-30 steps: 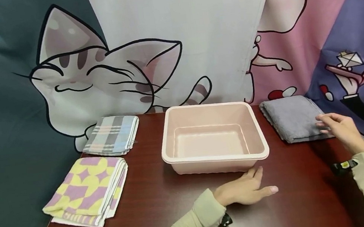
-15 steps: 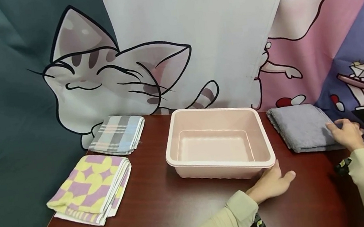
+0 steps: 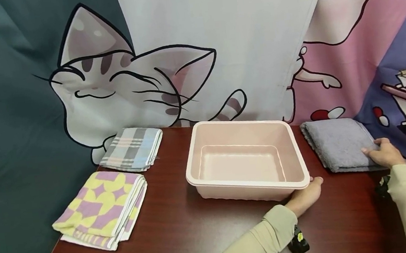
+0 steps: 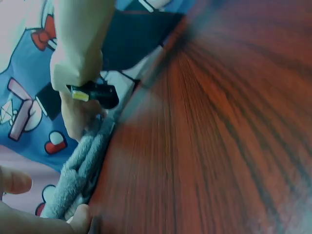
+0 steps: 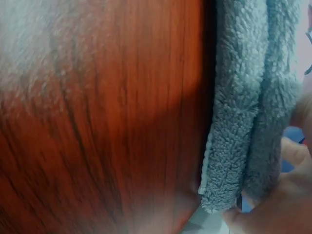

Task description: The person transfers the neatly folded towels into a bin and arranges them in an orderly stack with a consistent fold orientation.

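Our right hand (image 3: 384, 154) grips the near corner of the folded grey towel (image 3: 336, 144). Our left hand (image 3: 305, 197) rests relaxed against the pink tub (image 3: 249, 184) on the tabletop (image 3: 185, 237).

No readable text, labels, brands or numbers anywhere. The backdrop curtain (image 3: 217, 49) carries only cartoon drawings, no lettering. The small yellow tag on the wrist strap (image 4: 80, 95) is too blurred to read. The towels and basin carry no print.
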Tool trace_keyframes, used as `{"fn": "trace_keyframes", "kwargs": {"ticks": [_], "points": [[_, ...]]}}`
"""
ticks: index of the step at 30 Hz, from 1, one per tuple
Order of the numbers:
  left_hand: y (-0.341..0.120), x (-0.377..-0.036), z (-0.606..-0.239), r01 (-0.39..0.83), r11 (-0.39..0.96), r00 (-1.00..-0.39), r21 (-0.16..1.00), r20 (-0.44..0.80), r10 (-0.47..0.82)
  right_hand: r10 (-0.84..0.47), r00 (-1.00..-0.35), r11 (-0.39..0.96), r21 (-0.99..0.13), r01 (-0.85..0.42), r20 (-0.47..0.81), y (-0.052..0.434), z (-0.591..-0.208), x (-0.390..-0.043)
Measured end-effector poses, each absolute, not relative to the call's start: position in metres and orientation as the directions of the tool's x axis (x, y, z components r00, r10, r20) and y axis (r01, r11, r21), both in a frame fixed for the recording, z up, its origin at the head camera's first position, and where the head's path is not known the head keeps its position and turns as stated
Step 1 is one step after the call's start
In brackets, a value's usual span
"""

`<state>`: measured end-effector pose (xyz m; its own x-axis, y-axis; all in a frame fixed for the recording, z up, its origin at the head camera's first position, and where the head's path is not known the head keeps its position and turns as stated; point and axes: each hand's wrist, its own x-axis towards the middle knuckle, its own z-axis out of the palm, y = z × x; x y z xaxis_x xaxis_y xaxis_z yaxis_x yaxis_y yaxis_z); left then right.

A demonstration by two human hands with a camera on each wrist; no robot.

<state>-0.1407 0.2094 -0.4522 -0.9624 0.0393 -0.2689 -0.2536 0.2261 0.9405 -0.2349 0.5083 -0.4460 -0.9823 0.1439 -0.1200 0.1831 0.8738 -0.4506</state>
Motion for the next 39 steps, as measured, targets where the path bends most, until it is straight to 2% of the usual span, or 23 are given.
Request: {"fn": "trace_keyframes", "kwargs": {"ticks": [6,15,23,28,31,35,39], "points": [[0.211,-0.137,-0.449,-0.269,0.209,-0.959,0.94,-0.281,0.027,0.136,-0.98,0.895,-0.406,0.185,-0.147,0.509,-0.441,-0.226],[0.213,-0.137,-0.454,-0.287,0.184,-0.955,0.94,-0.296,0.027,0.055,-0.978,0.883,-0.446,0.142,-0.202,0.492,-0.438,-0.198],[0.214,-0.138,-0.453,-0.285,0.13,-0.946,0.95,-0.301,0.124,0.019,-0.978,0.893,-0.437,0.11,-0.209,0.471,-0.433,-0.162],[0.21,-0.136,-0.453,-0.317,0.075,-0.941,0.945,-0.324,0.102,0.002,-0.971,0.902,-0.419,0.105,-0.239,0.465,-0.431,-0.151],[0.211,-0.133,-0.455,-0.314,-0.044,-0.946,0.948,-0.31,0.092,-0.048,-0.948,0.908,-0.409,0.09,-0.315,0.467,-0.428,-0.148],[0.214,-0.13,-0.461,-0.292,-0.183,-0.954,0.939,-0.273,0.125,-0.102,-0.877,0.866,-0.476,0.154,-0.47,0.472,-0.424,-0.148],[0.215,-0.127,-0.463,-0.317,-0.168,-0.941,0.934,-0.287,0.18,-0.112,-0.815,0.779,-0.559,0.282,-0.568,0.477,-0.423,-0.144]]}}
